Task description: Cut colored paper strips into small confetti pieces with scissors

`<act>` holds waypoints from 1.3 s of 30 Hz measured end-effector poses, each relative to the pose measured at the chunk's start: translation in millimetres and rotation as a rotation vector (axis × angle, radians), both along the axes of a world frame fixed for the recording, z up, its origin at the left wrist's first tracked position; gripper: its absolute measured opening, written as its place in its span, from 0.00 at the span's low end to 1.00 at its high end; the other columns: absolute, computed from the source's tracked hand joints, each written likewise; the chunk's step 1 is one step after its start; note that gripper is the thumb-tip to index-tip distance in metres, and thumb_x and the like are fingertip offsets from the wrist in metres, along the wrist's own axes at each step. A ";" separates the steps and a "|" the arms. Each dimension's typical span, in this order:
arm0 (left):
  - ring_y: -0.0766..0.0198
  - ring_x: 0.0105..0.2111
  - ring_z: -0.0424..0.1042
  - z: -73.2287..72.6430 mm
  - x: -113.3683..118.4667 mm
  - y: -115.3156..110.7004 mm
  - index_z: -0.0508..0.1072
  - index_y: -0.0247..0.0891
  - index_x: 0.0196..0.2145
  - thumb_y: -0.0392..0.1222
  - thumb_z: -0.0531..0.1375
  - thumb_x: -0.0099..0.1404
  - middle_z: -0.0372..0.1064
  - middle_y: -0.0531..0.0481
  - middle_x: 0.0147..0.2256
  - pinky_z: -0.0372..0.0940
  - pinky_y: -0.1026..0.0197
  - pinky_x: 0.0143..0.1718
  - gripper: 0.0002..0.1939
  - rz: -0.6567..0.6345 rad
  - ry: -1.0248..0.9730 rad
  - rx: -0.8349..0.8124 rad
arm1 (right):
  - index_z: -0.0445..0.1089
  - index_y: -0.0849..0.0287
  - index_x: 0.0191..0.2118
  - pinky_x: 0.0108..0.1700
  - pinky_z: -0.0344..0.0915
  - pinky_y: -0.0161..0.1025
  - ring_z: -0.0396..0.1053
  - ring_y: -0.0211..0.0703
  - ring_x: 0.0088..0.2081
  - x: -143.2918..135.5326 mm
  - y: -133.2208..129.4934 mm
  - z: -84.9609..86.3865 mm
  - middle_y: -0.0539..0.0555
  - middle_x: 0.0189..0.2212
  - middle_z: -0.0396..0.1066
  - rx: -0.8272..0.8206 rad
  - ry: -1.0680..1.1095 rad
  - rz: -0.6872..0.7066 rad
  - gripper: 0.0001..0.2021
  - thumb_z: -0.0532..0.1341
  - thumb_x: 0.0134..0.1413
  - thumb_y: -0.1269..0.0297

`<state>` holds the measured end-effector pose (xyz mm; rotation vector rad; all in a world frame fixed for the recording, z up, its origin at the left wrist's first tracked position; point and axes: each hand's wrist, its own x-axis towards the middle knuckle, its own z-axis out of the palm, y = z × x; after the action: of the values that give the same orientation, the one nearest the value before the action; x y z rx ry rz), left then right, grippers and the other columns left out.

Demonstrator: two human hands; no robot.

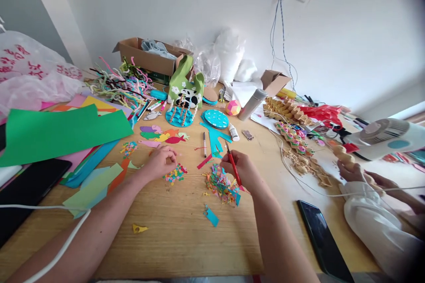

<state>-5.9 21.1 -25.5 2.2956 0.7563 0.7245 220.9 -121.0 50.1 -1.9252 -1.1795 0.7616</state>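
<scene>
My left hand is over the table with its fingers curled together, just above a small pile of coloured paper dots; whatever it may pinch is too small to make out. My right hand holds red-handled scissors, their blades pointing away from me. Beneath and left of that hand lies a heap of multicoloured paper scraps. Coloured paper fish lie beyond my left hand. Blue cut paper, a pen and a small white bottle lie beyond the scraps.
Green paper and other sheets lie at left. Behind stand a cardboard box, a panda bag and a grey bottle. At right are a phone, a white fan and another person's hands holding a beige lumpy piece.
</scene>
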 end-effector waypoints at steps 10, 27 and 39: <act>0.56 0.40 0.66 -1.5 -2.4 2.6 0.74 0.39 0.19 0.35 0.58 0.52 0.71 0.47 0.34 0.58 0.53 0.45 0.07 -0.008 0.087 0.133 | 0.61 0.60 0.22 0.21 0.52 0.32 0.56 0.34 0.20 26.4 -31.7 -44.1 0.46 0.16 0.59 0.014 -0.115 0.032 0.14 0.61 0.45 0.55; 0.57 0.38 0.63 9.3 2.5 -12.9 0.76 0.39 0.23 0.37 0.59 0.57 0.68 0.47 0.27 0.58 0.54 0.44 0.07 -0.195 0.153 0.193 | 0.62 0.59 0.23 0.22 0.50 0.32 0.52 0.34 0.20 24.1 -29.9 -59.5 0.47 0.15 0.58 0.317 -0.434 -0.279 0.19 0.57 0.51 0.47; 0.56 0.38 0.63 17.0 6.9 -31.7 0.75 0.37 0.24 0.33 0.54 0.60 0.68 0.44 0.29 0.58 0.48 0.49 0.11 -0.192 0.266 0.439 | 0.59 0.58 0.22 0.23 0.49 0.31 0.50 0.33 0.20 20.5 -31.1 -55.8 0.45 0.16 0.54 0.316 -0.456 -0.201 0.15 0.59 0.51 0.54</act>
<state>1.0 -10.6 -8.5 2.8583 0.5144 0.5415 241.4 -152.2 -5.7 -1.9572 -1.2541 0.0183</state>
